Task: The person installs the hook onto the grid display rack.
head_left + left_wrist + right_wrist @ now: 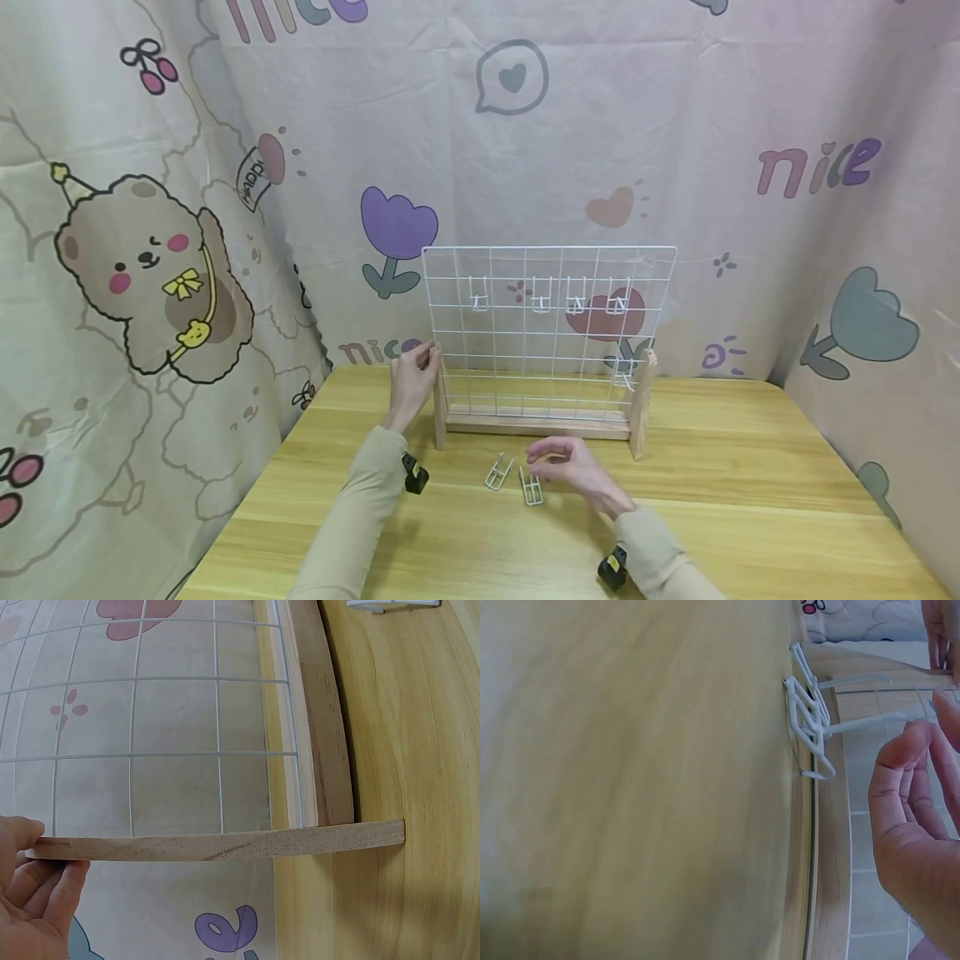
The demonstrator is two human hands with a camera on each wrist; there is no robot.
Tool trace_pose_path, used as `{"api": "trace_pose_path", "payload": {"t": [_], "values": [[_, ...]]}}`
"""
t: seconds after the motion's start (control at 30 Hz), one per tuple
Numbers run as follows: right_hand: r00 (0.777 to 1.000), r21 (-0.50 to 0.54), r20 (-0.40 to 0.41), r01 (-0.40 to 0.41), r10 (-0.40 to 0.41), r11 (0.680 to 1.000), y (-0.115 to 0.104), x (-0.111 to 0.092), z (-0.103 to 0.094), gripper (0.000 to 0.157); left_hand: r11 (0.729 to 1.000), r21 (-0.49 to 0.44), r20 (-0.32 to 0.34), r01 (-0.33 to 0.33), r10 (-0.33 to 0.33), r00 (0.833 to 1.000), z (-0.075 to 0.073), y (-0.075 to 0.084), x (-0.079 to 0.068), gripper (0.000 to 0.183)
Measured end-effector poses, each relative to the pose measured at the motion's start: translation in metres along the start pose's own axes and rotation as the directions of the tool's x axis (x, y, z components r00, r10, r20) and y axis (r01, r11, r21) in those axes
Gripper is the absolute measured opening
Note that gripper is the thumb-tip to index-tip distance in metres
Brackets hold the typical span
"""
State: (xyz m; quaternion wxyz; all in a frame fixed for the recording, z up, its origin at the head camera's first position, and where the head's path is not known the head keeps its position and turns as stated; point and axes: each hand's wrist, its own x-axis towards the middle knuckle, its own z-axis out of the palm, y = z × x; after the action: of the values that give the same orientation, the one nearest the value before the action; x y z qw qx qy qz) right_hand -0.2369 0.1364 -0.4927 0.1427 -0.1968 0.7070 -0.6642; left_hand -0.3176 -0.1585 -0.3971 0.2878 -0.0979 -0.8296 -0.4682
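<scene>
My left hand (415,379) grips the top of the left wooden upright (202,846) of a white wire grid rack (525,333), fingers and thumb on either side of the wood. On the table before the rack lie two white wire hooks, a left one (497,473) and a right one (532,489). My right hand (573,467) hovers at the right hook, thumb and forefinger slightly parted. In the right wrist view a hook's prong (874,721) reaches up to the fingertips (909,744). The two hooks overlap there.
Several white hooks (576,305) hang in a row on the grid, and another (623,377) hangs lower right. A wooden base bar (536,427) joins the uprights. The wooden table (720,500) backs onto a printed cloth (697,200).
</scene>
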Motion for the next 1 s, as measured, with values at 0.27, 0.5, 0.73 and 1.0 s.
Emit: {"api": "trace_pose_path", "payload": {"t": [0.27,0.5,0.73,1.0], "values": [[1.000,-0.021,-0.021,-0.014,0.014,1.000,0.0004,0.0014,0.0052,0.050,1.000,0.012,-0.004,-0.008,0.008,1.000,0.0001,-0.0006,0.0000,0.030],[1.000,-0.014,-0.022,-0.020,0.020,1.000,0.0032,0.0037,0.0075,0.047,1.000,0.010,-0.001,-0.002,0.002,1.000,0.0000,-0.0002,0.0002,0.030],[0.999,-0.028,-0.027,-0.024,0.023,0.999,0.0041,0.0048,0.0104,0.046,1.000,0.003,0.001,0.005,-0.005,1.000,0.0000,-0.0002,0.0000,0.031],[0.999,-0.018,-0.048,-0.005,0.004,1.000,0.0045,0.0029,0.0072,0.042,1.000,-0.001,0.004,0.010,-0.010,1.000,0.0002,0.0001,0.0001,0.032]]}}
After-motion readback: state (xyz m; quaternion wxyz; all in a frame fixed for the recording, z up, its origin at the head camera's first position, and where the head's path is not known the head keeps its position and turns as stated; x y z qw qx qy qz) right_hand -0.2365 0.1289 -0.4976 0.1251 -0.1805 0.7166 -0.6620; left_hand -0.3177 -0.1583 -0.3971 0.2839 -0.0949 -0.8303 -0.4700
